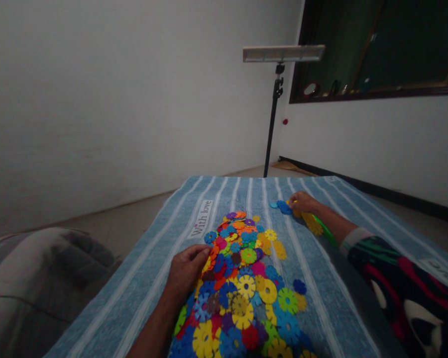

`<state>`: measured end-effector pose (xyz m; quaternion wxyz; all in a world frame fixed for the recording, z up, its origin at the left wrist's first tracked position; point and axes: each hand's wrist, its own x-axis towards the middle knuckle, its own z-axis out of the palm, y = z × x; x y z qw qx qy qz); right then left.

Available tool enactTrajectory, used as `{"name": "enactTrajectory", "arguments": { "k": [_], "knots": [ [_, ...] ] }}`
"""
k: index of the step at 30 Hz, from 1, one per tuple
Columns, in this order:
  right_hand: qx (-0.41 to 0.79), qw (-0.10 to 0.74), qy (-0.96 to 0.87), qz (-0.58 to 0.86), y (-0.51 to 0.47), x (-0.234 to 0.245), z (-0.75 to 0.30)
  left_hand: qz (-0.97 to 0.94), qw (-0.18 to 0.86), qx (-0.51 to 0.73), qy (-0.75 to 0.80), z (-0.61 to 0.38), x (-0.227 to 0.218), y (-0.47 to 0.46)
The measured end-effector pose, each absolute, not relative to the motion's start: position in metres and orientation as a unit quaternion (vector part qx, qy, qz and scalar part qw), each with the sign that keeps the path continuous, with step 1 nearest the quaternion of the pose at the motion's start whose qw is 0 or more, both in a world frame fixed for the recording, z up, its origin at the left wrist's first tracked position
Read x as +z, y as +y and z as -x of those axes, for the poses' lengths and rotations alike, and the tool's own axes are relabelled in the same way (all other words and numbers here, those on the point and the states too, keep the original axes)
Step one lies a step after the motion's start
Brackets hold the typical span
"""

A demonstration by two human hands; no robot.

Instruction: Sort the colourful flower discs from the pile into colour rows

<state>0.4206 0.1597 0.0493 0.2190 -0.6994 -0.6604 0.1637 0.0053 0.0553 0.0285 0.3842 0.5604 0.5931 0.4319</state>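
Left hand first: fingers curled close together, tips down on the orange discs at the left rim of the heap of coloured discs. Whether one is actually pinched, I cannot tell. Right hand is stretched toward the far right corner of the blue striped cloth, fingers bent over the end of a row of yellow discs, with blue discs just past the fingertips; its hold is hidden too. A green piece lies beside that forearm. The heap fills the cloth's middle. Best handling, I'd judge: take one disc by its rim and lift it clear of its neighbours.
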Motion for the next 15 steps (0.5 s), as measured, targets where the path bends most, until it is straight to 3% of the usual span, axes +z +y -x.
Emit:
{"name": "enactTrajectory", "arguments": {
  "k": [15],
  "knots": [
    [0.064, 0.162, -0.684, 0.708, 0.158, 0.05, -0.407, -0.562, 0.39, 0.438, 0.584, -0.006, 0.026, 0.054]
  ]
}}
